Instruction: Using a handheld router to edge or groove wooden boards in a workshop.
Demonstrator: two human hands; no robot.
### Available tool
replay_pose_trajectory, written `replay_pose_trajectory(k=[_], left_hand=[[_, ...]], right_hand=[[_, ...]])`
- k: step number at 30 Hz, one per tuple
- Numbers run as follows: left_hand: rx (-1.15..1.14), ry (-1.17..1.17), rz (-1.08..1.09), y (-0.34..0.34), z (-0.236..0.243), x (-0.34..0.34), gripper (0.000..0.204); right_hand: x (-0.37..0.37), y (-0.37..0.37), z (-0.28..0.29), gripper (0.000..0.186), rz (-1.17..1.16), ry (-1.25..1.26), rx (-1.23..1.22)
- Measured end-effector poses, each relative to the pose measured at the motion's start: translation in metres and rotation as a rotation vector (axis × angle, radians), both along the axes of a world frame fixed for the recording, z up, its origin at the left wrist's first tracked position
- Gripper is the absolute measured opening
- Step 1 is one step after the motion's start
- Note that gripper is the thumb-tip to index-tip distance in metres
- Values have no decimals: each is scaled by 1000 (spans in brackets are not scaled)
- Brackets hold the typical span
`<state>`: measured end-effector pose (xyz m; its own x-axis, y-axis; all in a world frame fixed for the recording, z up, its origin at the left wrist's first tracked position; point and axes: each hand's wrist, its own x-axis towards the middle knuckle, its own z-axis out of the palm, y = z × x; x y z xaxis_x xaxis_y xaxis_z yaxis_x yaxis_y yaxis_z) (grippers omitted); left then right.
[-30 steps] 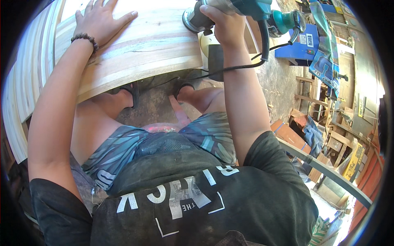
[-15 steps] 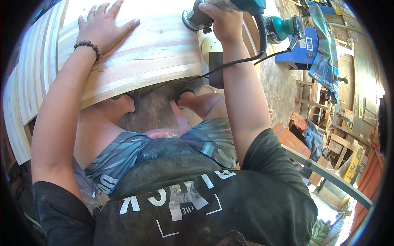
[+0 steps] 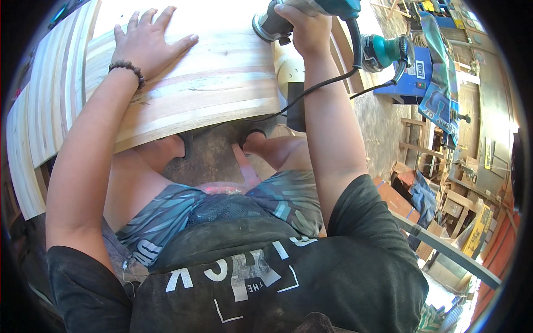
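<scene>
My left hand (image 3: pixel 149 47) lies flat with fingers spread on a pale, striped wooden board (image 3: pixel 216 83), a dark bead bracelet on its wrist. My right hand (image 3: pixel 310 32) grips a handheld power tool (image 3: pixel 271 25), teal and black with a round metal base, at the board's right edge. Its black cord hangs over my forearm. Just right of that hand is a second teal power tool (image 3: pixel 377 53) with a cord. Below the gripped tool, beside the board, a pale perforated part (image 3: pixel 287 69) shows; what it belongs to is unclear.
More stacked panels (image 3: pixel 50 116) lie at left. My legs and feet show beneath the board above a concrete floor (image 3: pixel 202 155). At right stand a blue machine (image 3: pixel 416 66), piled wood scraps (image 3: pixel 461 205), a brown case (image 3: pixel 394 200) and a grey rail (image 3: pixel 455 250).
Board and surroundings sit lower in the picture. Relative to the board, my right hand and tool have moved farther from me along its right edge. My left hand remains spread on the board.
</scene>
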<state>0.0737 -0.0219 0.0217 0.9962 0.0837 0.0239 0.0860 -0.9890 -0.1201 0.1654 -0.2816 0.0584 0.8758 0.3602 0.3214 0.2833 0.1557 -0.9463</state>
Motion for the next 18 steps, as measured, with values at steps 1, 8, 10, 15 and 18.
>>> replay_pose_trajectory(k=[1,8,10,15,18], left_hand=[[6,-4,-2,0,-1,0,85],[19,-11,-6,2,-4,1,84],[29,-17,-7,2,-5,1,84],[35,-18,-12,2,-5,1,85],[40,-14,-13,2,-6,2,84]], right_hand=[[2,1,-1,20,2,0,0],[17,5,-2,17,-64,-97,-91],[21,8,-2,17,-65,-145,-105],[32,11,0,14,-74,-70,-86],[39,11,-2,12,-34,-115,-49]])
